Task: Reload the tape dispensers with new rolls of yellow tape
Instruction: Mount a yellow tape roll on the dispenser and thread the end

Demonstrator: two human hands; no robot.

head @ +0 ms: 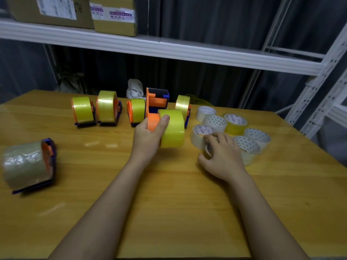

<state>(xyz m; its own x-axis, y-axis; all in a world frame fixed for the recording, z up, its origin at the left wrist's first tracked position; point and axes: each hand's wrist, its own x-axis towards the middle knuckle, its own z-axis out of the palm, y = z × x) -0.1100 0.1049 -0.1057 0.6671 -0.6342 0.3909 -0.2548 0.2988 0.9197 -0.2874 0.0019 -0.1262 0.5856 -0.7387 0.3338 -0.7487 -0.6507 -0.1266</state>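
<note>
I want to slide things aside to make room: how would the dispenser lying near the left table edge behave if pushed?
The dispenser lies with its flat blue base down, so it would probably slide rather than roll. Its roll looks wrinkled and loosely wrapped, so the surface may give or crumple under fingers. With such a fat roll it is likely fairly heavy for its size.

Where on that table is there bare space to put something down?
The wooden table is bare near the front edge around both forearms, and between the wrinkled-tape dispenser and left hand. Crowded: the back row of yellow-tape dispensers and the loose tape rolls by the right hand.
</note>
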